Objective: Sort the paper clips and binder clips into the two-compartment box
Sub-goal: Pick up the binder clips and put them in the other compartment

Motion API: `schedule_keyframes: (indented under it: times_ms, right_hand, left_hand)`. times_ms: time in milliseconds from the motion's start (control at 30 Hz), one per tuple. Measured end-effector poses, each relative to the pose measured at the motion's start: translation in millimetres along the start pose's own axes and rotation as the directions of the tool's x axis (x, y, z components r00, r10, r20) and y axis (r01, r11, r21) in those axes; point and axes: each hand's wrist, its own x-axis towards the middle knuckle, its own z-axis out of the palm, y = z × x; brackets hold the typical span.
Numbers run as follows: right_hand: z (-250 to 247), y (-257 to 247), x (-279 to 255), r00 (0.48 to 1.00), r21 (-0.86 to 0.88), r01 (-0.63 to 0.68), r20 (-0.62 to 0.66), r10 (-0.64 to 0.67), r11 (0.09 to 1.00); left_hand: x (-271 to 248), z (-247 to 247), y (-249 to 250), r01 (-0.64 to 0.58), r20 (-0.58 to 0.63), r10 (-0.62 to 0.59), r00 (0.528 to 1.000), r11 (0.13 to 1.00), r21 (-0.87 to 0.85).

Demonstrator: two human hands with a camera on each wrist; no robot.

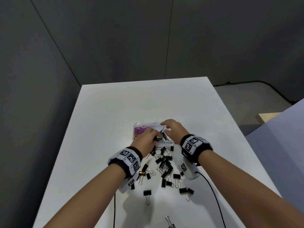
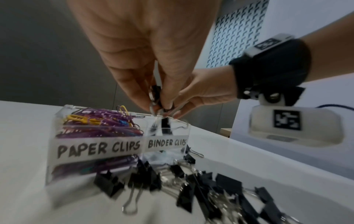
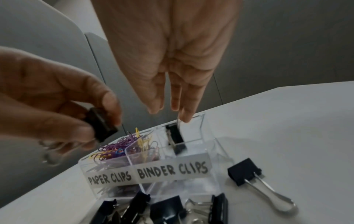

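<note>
A clear two-compartment box (image 1: 136, 125) stands mid-table, labelled PAPER CLIPS (image 2: 99, 147) and BINDER CLIPS (image 3: 172, 169). Coloured paper clips (image 2: 99, 121) fill its left compartment. My left hand (image 1: 148, 137) pinches a black binder clip (image 3: 100, 128) just above the box's near edge. My right hand (image 3: 172, 109) hangs over the right compartment, fingers straight and pointing down. Its tips are at the wire handle of a black binder clip (image 3: 175, 136) standing inside that compartment. Several loose black binder clips (image 1: 164, 163) lie scattered in front of the box.
The white table (image 1: 115, 104) drops off at its left, right and far edges, with grey walls behind. One binder clip (image 1: 169, 222) lies near the front edge. Black cables (image 1: 212, 188) trail from both wrist cameras across the table. A pale surface (image 1: 287, 129) stands to the right.
</note>
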Motion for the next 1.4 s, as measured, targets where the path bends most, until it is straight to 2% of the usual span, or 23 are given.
schedule_keyframes:
  times_ms: [100, 167, 267, 333, 467, 533, 600, 733, 933, 1067, 1133, 1233, 1300, 1400]
  right_hand:
    - [-10.2, 14.8, -7.2, 0.99, 0.029, -0.028, -0.14, 0.031, 0.999]
    - [-15.3, 30.3, -12.8, 0.982, -0.012, -0.104, -0.157, 0.101, 0.994]
    - [-12.0, 55.5, -23.8, 0.976, -0.086, -0.213, -0.058, 0.209, 0.973]
    - [-3.3, 68.5, -30.4, 0.97, -0.14, -0.23, 0.05, 0.239, 0.963]
    - [16.7, 74.9, -39.2, 0.963, -0.226, -0.142, 0.195, 0.188, 0.964]
    - [24.8, 73.4, -43.7, 0.961, -0.277, -0.102, 0.22, 0.167, 0.955]
    - [30.6, 72.2, -48.5, 0.966, -0.34, -0.064, 0.215, 0.144, 0.938]
    - [36.9, 70.4, -58.0, 0.988, -0.395, -0.036, 0.126, 0.093, 0.918]
    - [40.3, 57.0, -70.5, 0.986, -0.406, 0.016, 0.155, 0.052, 0.914]
    - [14.9, 29.9, -63.1, 0.997, -0.402, 0.079, 0.016, -0.079, 0.912]
    - [1.6, 14.6, -46.9, 0.992, -0.405, 0.115, -0.009, -0.13, 0.907]
    - [-5.1, -4.7, -9.7, 0.984, -0.526, 0.18, 0.102, -0.149, 0.831]
    - [-2.0, -16.6, 12.4, 0.97, -0.604, 0.209, 0.226, -0.086, 0.769]
    - [5.4, -29.5, 28.6, 0.935, -0.633, 0.236, 0.355, 0.006, 0.737]
  left_hand:
    - [18.1, -3.6, 8.8, -0.046, -0.006, 0.047, 0.999, 0.997, 0.066]
    - [30.5, -4.2, 14.4, -0.079, 0.007, 0.078, 0.997, 0.987, 0.141]
    - [45.3, -2.3, 19.5, -0.12, 0.069, 0.106, 0.992, 0.961, 0.248]
    - [49.8, -0.9, 21.4, -0.143, 0.104, 0.117, 0.988, 0.942, 0.303]
    - [37.1, 3.2, 23.1, -0.202, 0.092, 0.182, 0.979, 0.929, 0.31]
    - [21.7, 15.3, 18.0, -0.264, 0.14, 0.23, 0.963, 0.914, 0.309]
    - [5.5, 30.8, 7.7, -0.303, 0.241, 0.23, 0.943, 0.892, 0.334]
    - [-16.4, 52.6, -13.6, -0.268, 0.373, 0.114, 0.921, 0.88, 0.392]
    - [-26.6, 60.2, -13.2, -0.214, 0.321, 0.088, 0.943, 0.9, 0.379]
    - [-32.9, 56.0, -12.2, -0.244, 0.297, 0.122, 0.947, 0.875, 0.418]
    - [-36.2, 55.0, -10.9, -0.239, 0.279, 0.132, 0.951, 0.886, 0.398]
    - [-40.0, 59.5, -6.3, -0.284, 0.286, 0.193, 0.939, 0.902, 0.324]
    - [-42.5, 63.3, -1.7, -0.339, 0.308, 0.246, 0.919, 0.891, 0.301]
    - [-45.3, 65.0, -4.3, -0.293, 0.41, 0.139, 0.901, 0.894, 0.34]
